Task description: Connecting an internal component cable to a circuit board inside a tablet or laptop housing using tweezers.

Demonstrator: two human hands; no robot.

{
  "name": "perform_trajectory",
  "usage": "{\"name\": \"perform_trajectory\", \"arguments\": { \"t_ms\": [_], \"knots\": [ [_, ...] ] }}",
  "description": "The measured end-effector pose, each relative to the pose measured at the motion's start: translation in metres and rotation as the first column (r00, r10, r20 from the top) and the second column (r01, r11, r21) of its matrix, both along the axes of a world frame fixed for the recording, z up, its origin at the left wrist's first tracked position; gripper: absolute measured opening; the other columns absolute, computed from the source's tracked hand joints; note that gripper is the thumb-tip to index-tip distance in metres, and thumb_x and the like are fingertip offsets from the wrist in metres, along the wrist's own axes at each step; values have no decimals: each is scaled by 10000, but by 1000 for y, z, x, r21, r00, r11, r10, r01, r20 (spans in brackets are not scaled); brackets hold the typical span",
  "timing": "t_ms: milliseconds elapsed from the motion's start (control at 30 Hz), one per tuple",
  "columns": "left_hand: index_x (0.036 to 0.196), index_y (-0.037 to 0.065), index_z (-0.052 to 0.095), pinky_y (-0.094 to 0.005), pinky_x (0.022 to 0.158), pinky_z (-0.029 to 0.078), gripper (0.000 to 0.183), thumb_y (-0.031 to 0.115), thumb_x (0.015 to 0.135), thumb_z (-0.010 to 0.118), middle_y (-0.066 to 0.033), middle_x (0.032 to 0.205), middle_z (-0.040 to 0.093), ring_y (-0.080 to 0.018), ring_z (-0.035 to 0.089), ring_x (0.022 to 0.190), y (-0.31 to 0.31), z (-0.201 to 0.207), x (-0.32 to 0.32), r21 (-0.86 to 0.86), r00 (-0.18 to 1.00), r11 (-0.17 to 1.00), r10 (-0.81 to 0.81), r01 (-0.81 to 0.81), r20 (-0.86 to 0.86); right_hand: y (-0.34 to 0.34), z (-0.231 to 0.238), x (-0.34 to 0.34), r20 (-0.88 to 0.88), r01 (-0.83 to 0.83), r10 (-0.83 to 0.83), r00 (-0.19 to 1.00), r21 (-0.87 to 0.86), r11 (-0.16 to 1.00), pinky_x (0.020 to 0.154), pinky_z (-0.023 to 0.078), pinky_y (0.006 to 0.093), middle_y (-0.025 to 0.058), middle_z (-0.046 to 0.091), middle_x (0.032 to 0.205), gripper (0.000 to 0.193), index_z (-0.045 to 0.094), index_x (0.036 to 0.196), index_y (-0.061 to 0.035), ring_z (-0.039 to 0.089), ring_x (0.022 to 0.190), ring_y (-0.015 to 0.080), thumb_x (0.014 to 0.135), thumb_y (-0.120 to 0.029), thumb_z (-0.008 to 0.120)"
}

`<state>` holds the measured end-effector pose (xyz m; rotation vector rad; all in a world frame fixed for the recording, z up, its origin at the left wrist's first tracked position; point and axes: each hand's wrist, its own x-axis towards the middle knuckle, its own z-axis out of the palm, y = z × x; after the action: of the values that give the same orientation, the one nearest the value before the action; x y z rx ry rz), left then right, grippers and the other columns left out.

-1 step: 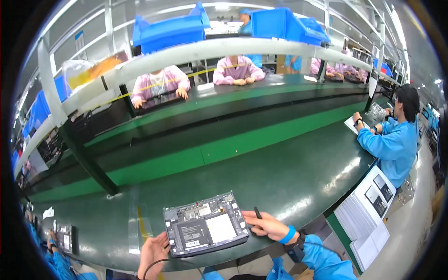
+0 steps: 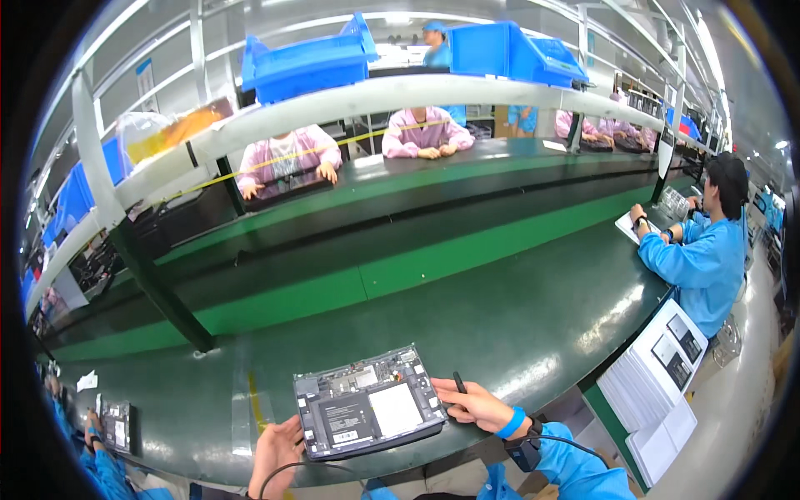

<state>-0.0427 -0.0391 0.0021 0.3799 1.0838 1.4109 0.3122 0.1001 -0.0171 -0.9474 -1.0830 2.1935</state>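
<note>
An opened laptop base (image 2: 371, 404) lies on the near part of the green bench, its inside facing up. It shows a circuit board along the far side, a black battery pack (image 2: 347, 419) at left and a white rectangular panel (image 2: 396, 409) at right. My left hand (image 2: 277, 454) rests against its left edge, fingers stretched and slightly bent. At the right edge, the fingertips of my right hand (image 2: 479, 407) touch the base. A thin black pen-like tool (image 2: 459, 382) is held between that hand's fingers, its tip pointing away from me.
The green bench (image 2: 500, 308) stretches ahead under a white rail carrying blue bins (image 2: 312, 67). A co-worker in blue (image 2: 696, 250) works at right, near stacked white sheets (image 2: 646, 375). Another opened device (image 2: 117, 425) lies at far left by a person's hand. People in pink sit opposite.
The view has shifted very slightly. Both hands and the laptop base keep the same places relative to each other.
</note>
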Motion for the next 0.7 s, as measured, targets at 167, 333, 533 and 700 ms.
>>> {"name": "perform_trajectory", "arguments": {
  "t_ms": [167,333,533,700],
  "knots": [
    [1074,-11,607,-319,901,420,389,308,878,504,-89,1098,641,-207,564,1004,45,9,-14,-12,996,997,-78,78,-36,42,5,-24,-17,100,-99,995,25,995,425,215,220,-89,433,713,461,448,1442,-33,320,503,27,1002,-139,532],
    [1122,5,604,-323,901,381,470,397,901,468,-67,1122,641,-192,541,955,155,22,-62,28,955,975,-208,219,-213,141,26,-73,91,101,-126,988,240,966,432,186,217,-97,497,674,292,633,1212,-115,338,487,20,968,-255,558],
    [1047,-36,590,-330,868,378,588,500,812,532,-112,1033,595,-236,507,901,282,35,-77,-3,961,991,-133,137,-243,275,35,-112,124,128,-151,981,179,975,420,195,212,68,490,1365,276,559,1153,-14,286,496,32,934,-181,583],
    [1303,-94,464,-393,1007,332,778,522,831,511,-199,1292,539,-293,464,1126,332,-7,-108,3,982,995,-100,102,-159,325,19,-134,221,182,-227,948,208,961,380,162,255,-45,326,679,193,475,813,-111,270,468,67,980,-194,519]
  ]
}}
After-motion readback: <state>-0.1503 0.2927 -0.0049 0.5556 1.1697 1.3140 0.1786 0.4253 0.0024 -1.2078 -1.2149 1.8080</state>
